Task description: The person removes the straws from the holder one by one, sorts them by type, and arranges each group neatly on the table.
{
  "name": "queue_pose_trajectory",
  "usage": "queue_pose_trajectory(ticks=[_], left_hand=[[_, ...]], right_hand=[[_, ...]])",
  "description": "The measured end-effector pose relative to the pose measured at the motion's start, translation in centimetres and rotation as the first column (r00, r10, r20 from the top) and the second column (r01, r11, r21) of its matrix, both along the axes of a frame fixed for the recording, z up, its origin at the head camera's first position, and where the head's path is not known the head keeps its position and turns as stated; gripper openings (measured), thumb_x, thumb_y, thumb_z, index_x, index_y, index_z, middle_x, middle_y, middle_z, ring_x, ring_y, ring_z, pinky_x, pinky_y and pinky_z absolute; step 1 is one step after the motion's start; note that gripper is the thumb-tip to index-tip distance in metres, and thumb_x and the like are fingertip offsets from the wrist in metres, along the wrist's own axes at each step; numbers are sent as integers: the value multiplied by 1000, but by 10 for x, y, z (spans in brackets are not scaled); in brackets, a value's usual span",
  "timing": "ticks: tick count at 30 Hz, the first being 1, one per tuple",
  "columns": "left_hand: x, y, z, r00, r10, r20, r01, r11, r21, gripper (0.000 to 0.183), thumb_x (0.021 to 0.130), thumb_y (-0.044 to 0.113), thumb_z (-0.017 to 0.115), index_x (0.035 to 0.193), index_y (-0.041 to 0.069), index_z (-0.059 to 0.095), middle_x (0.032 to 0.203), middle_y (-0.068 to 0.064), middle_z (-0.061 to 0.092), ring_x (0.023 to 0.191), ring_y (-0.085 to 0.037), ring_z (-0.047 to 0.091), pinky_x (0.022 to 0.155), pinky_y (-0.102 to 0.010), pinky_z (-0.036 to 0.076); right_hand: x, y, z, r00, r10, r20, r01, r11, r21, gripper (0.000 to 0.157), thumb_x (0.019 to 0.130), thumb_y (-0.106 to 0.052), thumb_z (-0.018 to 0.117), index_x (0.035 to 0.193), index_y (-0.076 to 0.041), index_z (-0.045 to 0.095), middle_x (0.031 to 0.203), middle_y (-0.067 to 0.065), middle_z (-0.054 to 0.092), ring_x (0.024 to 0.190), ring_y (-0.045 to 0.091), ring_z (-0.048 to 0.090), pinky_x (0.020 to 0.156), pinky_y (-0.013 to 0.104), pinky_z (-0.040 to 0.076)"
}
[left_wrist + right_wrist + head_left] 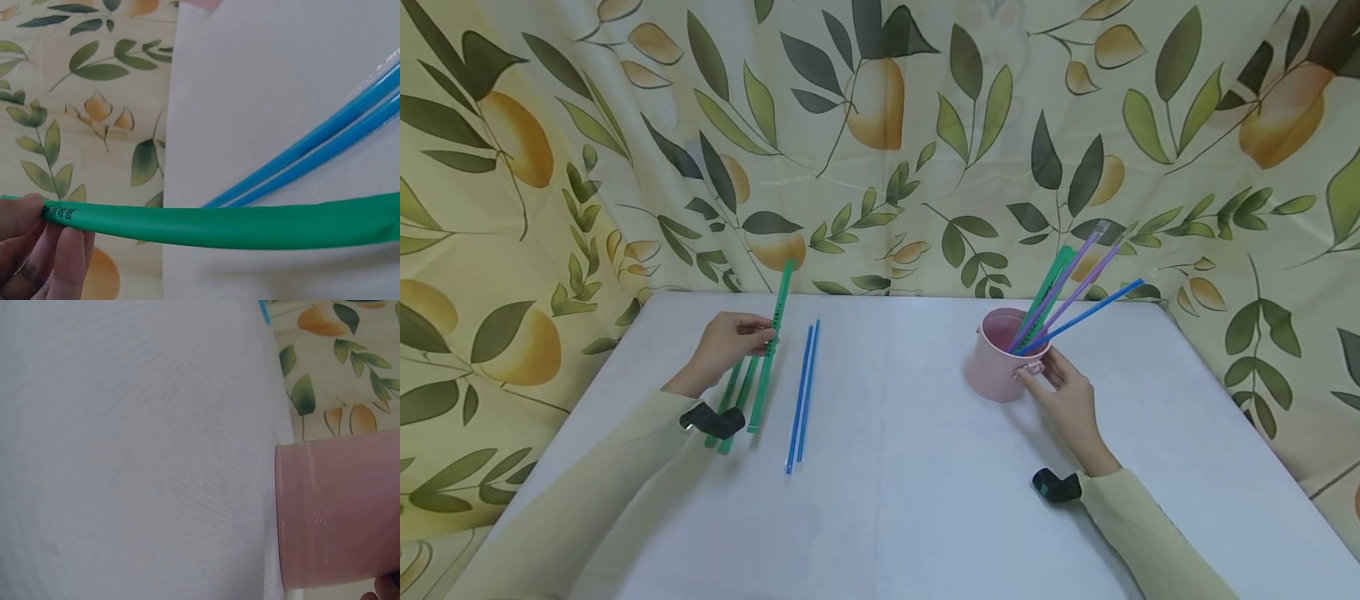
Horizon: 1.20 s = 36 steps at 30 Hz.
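Note:
My left hand (722,348) pinches a green wrapped straw (764,380) near its upper part, between thumb and fingers. Dark print shows on its wrapper beside the fingertips in the left wrist view. Two more green straws (747,385) lie beneath that hand, partly hidden by it and the wrist camera. At the right, my right hand (1070,404) grips a small pink bucket (988,372) at its near right side, thumb by the handle's ear. Green straws (1047,287), two purple straws (1093,273) and a blue straw (1101,307) lean out of the bucket to the right.
Two blue straws (801,392) lie side by side on the white table (895,500), just right of the green ones. A leaf-and-fruit patterned cloth (865,192) hangs behind the table's far edge.

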<state>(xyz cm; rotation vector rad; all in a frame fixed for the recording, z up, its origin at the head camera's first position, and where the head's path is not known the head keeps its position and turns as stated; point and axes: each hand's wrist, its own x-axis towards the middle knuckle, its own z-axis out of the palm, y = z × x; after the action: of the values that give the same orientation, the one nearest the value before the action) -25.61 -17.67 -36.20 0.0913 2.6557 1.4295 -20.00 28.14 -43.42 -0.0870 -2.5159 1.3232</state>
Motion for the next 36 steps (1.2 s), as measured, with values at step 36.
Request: queue_pose_trajectory(ticks=[36], left_hand=[[8,-71,-41,997,73,-34,-79,962,-263,31,93,17,58,114,-5,63,107,-24,64,73,-14,65,70,-26,54]], right_hand=[[-1,0,1,1000,-6,23,6,1000,-6,72,87,-26,68,143,3,33,142,24,42,127,38,47,99,31,38]])
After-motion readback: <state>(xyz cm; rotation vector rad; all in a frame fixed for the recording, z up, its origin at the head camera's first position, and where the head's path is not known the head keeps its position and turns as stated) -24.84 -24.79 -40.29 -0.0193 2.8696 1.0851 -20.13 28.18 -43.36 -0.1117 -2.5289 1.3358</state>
